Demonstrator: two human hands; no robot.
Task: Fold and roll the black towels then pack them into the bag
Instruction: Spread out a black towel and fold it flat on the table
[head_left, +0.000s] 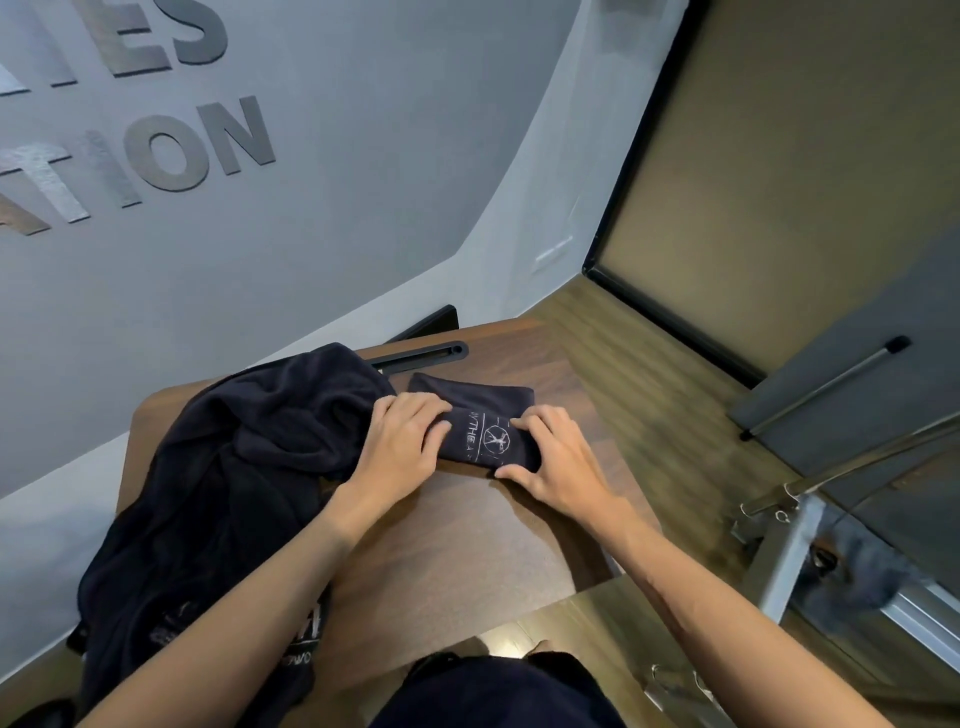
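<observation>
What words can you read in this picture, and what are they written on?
"ATION": big grey letters on the wall; the start is cut off.
"ES": end of a wall word above, the rest cut off.
"THE A": white print beside a round emblem on the folded black towel; partly hidden by the hands.
Print on the black towel pile, near its bottom edge: too blurred to read.

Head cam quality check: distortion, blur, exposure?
Head view: strong wide-angle bending of the wall and door lines; metal frame at lower right smeared; soft even light; folded towel print readable between left hand and right hand; towel pile folds nearly lost in black.
</observation>
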